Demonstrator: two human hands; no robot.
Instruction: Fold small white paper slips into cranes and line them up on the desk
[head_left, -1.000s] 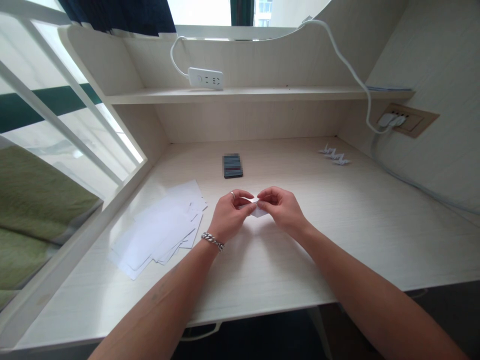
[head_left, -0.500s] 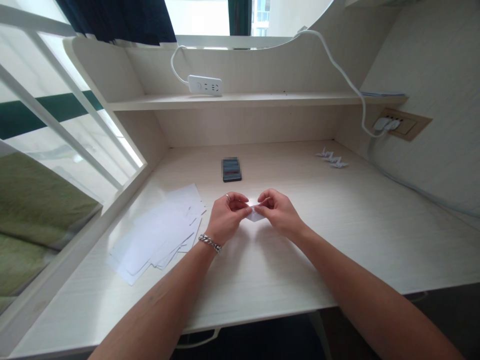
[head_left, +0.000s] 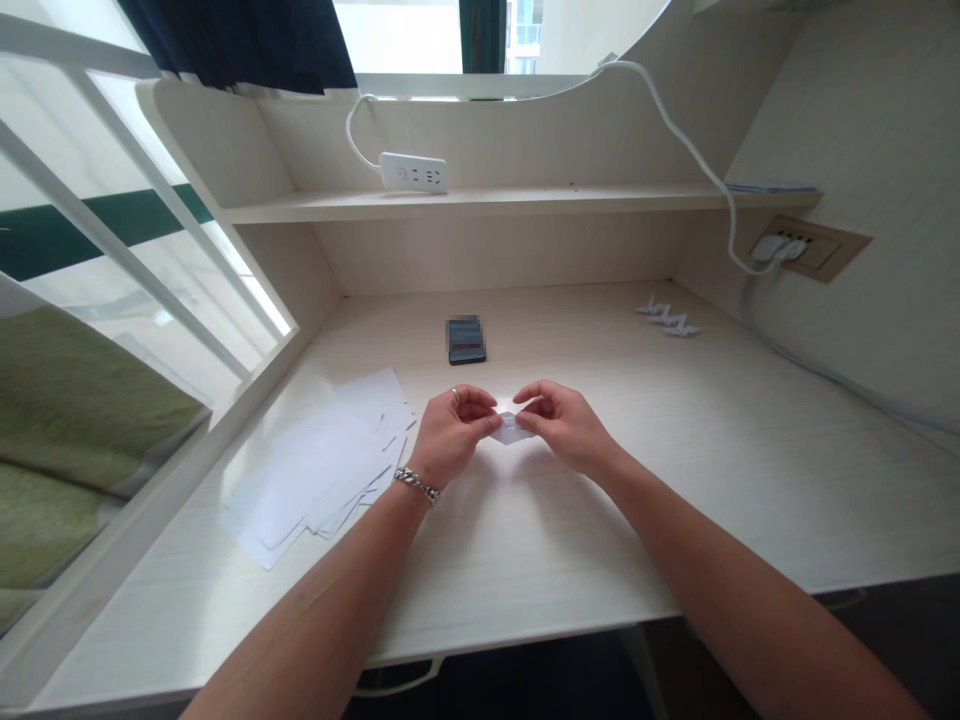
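A small folded piece of white paper (head_left: 511, 431) is held between my hands, low over the middle of the desk. My left hand (head_left: 455, 428), with a ring and a chain bracelet at the wrist, pinches its left side between thumb and fingers. On the other side my right hand (head_left: 561, 420) pinches the paper's right edge. My fingertips cover part of the folds. Loose sheets of white paper (head_left: 322, 455) lie overlapping to the left of my left hand. Folded paper cranes (head_left: 667, 318) stand in a short row at the back right.
Beyond my hands a phone (head_left: 466, 340) lies on the desk (head_left: 720, 450). A white power strip (head_left: 413, 172) rests on the shelf (head_left: 525, 201). A white cable (head_left: 686, 140) hangs down to a wall socket (head_left: 814, 248) at the right. White bars (head_left: 142, 240) border the left side.
My right hand has shifted very slightly to the right, and a little more of the folded paper shows between my thumbs. My left hand keeps its pinch.
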